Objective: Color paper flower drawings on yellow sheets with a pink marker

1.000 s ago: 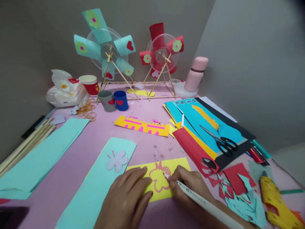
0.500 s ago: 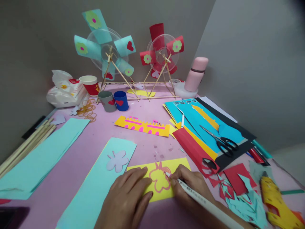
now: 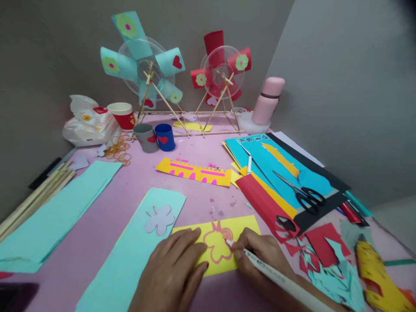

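Yellow paper [image 3: 247, 223] lies flat in front of me, with a butterfly outline [image 3: 217, 261] drawn on it in reddish ink. My right hand [image 3: 260, 260] grips a white marker pen [image 3: 282, 279], its tip touching the butterfly's upper right wing, where strokes fill part of the wing. My left hand [image 3: 177, 264] rests with fingers stretched out on the paper's left side. Left of it is a long light-blue paper strip [image 3: 120, 251] bearing a pale lilac butterfly cutout [image 3: 160, 220].
Scissors [image 3: 302, 188] lie on coloured sheets at right, near paper scraps [image 3: 334, 273] and a yellow glue gun [image 3: 378, 273]. Two paper windmills [image 3: 148, 78] on stick frames stand behind. A pink bottle [image 3: 268, 102], small cups [image 3: 165, 138] and a yellow-and-pink strip [image 3: 195, 172] are also there.
The marker tip has shifted slightly down and right within the upper right wing, and more of that wing is coloured in. My left hand has stayed in place.
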`<state>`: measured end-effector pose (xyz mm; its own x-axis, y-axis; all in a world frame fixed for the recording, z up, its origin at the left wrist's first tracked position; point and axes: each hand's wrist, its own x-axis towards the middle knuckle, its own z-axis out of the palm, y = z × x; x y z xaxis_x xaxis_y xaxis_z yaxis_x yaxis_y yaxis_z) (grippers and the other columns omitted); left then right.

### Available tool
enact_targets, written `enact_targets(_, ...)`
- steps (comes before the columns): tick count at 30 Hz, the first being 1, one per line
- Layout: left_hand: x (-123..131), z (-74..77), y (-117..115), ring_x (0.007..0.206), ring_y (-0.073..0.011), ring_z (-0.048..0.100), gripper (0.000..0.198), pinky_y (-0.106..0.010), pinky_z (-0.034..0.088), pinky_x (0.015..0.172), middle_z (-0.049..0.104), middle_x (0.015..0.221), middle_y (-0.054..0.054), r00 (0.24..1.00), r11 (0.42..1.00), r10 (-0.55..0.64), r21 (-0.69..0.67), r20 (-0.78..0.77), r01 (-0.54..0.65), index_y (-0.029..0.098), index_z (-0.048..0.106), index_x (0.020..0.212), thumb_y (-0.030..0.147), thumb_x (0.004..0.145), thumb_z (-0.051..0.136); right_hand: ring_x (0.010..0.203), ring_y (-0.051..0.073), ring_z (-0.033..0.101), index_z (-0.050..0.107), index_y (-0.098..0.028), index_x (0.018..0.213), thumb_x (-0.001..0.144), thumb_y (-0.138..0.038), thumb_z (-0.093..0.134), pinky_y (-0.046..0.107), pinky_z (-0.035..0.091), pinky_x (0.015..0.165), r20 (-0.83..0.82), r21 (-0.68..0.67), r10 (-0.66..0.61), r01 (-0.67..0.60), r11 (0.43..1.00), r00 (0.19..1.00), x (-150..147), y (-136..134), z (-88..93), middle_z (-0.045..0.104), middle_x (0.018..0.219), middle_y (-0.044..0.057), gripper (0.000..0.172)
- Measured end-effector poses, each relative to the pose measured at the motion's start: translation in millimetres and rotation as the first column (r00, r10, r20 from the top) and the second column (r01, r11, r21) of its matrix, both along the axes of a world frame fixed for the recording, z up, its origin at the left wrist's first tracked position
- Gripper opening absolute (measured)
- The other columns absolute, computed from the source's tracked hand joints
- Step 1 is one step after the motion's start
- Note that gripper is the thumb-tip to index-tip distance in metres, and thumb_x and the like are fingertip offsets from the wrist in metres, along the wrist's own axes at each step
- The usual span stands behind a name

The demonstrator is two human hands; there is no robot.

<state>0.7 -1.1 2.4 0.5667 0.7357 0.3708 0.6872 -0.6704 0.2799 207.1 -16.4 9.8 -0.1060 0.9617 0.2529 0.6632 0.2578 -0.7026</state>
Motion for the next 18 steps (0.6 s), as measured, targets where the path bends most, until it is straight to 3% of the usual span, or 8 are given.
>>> enact_targets(7, 0, -0.5, 1, 0.104, -0.0212, 0.058, 0.018, -0.034, 0.049, 0.084, 0.064, 0.113, -0.002, 1.0, 1.0, -0.001, 0.009, 0.007, 0.001, 0.026, 0.06, 0.104, 0.032, 0.088, 0.052, 0.036, 0.009, 0.042, 0.051, -0.021, 0.063, 0.075, -0.022, 0.042, 0.019, 0.031, 0.039, -0.067, 0.009, -0.07, 0.071, 0.997, 0.995, -2, -2, -10.6, 0.048, 0.044, -0.006, 0.015)
enact_targets(12, 0, -0.4, 0, 0.106, -0.0216, 0.057, 0.019, -0.034, 0.049, 0.085, 0.063, 0.113, -0.003, 1.0, 1.0, -0.001, -0.017, -0.012, 0.001, 0.025, 0.06, 0.104, 0.032, 0.088, 0.053, 0.038, 0.01, 0.041, 0.046, -0.022, 0.065, 0.076, -0.023, 0.044, 0.019, 0.03, 0.038, -0.17, -0.124, -0.125, 0.104, 0.987, 0.977, 6, -5, -7.4, 0.04, 0.045, -0.007, 0.011)
enact_targets(18, -2, -2.3, -1, 0.108, -0.0218, 0.054, 0.02, -0.035, 0.047, 0.086, 0.061, 0.115, -0.003, 1.0, 1.0, -0.01, -0.025, -0.021, 0.009, 0.025, 0.057, 0.107, 0.032, 0.089, 0.053, 0.037, 0.009, 0.04, 0.045, -0.021, 0.066, 0.076, -0.02, 0.044, 0.019, 0.027, 0.037, -0.124, -0.123, -0.117, 0.102, 0.987, 0.985, 6, -3, -4.1, 0.041, 0.045, -0.008, 0.01)
